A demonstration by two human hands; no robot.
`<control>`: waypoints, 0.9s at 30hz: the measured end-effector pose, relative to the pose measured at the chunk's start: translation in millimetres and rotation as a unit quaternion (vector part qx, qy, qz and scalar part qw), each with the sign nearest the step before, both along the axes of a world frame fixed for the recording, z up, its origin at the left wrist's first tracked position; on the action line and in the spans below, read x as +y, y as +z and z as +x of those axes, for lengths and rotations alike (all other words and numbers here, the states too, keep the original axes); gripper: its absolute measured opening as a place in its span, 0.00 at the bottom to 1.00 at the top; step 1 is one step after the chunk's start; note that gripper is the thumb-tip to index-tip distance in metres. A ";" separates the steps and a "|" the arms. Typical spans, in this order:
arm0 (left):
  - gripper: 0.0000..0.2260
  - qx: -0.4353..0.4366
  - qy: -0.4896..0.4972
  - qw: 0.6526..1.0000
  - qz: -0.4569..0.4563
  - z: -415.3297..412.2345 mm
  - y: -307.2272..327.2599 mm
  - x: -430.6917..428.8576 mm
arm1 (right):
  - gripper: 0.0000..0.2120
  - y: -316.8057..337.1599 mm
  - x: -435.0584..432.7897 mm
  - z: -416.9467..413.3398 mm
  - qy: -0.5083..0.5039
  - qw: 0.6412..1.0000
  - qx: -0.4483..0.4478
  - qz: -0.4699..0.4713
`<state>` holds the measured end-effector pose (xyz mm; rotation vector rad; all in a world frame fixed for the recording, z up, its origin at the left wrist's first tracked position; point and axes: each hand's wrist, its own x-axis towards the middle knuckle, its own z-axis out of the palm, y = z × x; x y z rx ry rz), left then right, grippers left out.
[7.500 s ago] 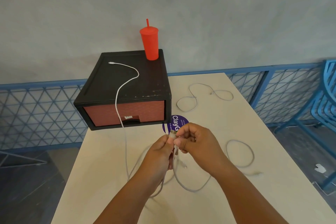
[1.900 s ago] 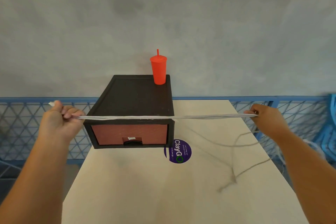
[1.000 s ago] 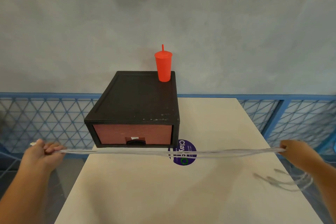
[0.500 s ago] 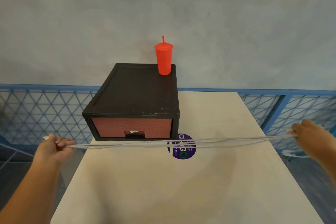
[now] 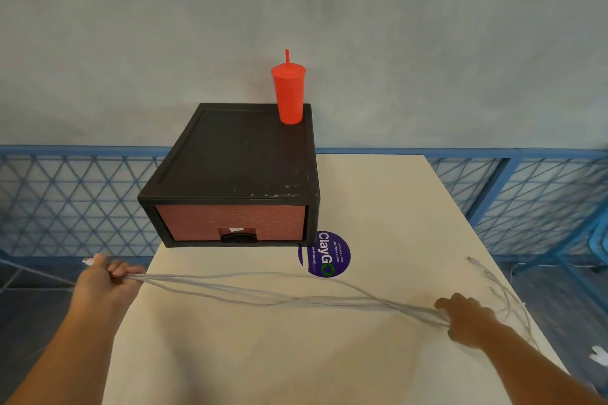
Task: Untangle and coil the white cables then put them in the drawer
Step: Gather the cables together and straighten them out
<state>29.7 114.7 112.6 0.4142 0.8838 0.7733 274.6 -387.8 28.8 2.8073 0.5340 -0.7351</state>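
1. One table [image 5: 378, 207].
2. One black box [image 5: 243, 161] on the table, with one red drawer [image 5: 230, 222] in its front.
3. One red cup [image 5: 289, 92] with one straw, on the box's far right corner.
4. One round purple sticker [image 5: 325, 255] just right of the box's front.
5. Several white cables [image 5: 263, 293] bunched in front of the box; exact count unclear.
6. Two hands: left hand [image 5: 102, 283], right hand [image 5: 467, 319].

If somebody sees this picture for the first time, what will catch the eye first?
Probably the red cup, upright on the back right corner of the black drawer box. Next, the white cables, held as a bundle across the table between the left hand and the right hand.
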 end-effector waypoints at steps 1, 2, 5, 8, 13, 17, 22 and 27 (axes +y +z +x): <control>0.18 0.003 0.000 1.000 0.001 -0.5 -2.4 0.8 | 0.27 -1.8 6.8 -5.0 -0.006 1.000 0.007 -0.001; 0.18 0.004 -0.001 1.000 -0.001 -1.4 -5.1 1.8 | 0.29 -2.9 14.9 -10.0 -0.008 1.000 0.011 0.007; 0.18 0.005 -0.008 1.000 -0.010 -4.9 -16.2 3.0 | 0.32 0.8 51.2 -25.4 0.013 0.998 -0.003 0.056; 0.19 0.033 -0.020 0.999 -0.008 -8.0 -28.9 -4.4 | 0.31 9.7 107.3 -47.6 0.066 0.990 0.003 0.128; 0.19 0.029 -0.044 0.998 -0.046 -19.3 -40.5 -31.6 | 0.32 33.2 222.1 -107.8 0.207 0.945 0.079 0.240; 0.20 -0.009 -0.065 0.996 -0.066 -22.2 -40.2 -53.8 | 0.35 53.6 299.5 -165.1 0.280 0.900 0.152 0.298; 0.19 -0.018 -0.067 0.996 -0.058 -28.3 -37.1 -43.4 | 0.16 47.9 340.3 -209.9 0.209 0.883 0.273 0.320; 0.20 0.028 -0.054 0.996 -0.062 -41.4 -50.6 -4.8 | 0.17 20.3 313.3 -190.8 0.235 0.907 0.173 0.304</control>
